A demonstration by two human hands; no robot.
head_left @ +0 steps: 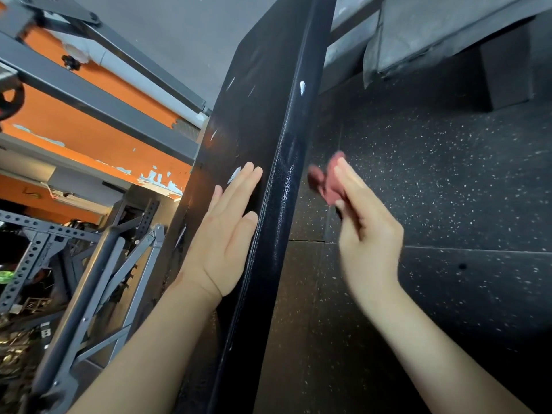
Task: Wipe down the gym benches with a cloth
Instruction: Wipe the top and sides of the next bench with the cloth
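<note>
Orange wall panels with peeling paint (98,138) and grey steel rack frames (44,243) filled the left side of the view, so the place looked like a gym.

Next to them stood the bench pad (254,121), a long black upholstered board that ran steeply through the middle of the picture. Its vinyl cover had small white scuffs, and fine cracks showed along the side edge. I judged the pad to be stiff inside, a little soft on top, and smooth enough for a cloth to slide over it easily.

The left hand (227,234) lay open and flat on the broad face of the pad, its fingers straight, grasping nothing; it seemed only to steady the bench.

On the other side of the edge, the right hand (367,231) was blurred and pinched a small reddish cloth (325,180) between thumb and fingers. The cloth hung just beside the side edge of the pad; I could not tell if it touched. It looked light, soft and limp, so bunching it in the palm would probably give firmer pressure than a fingertip pinch.

Dark speckled rubber floor (448,189) covered the right side.
</note>
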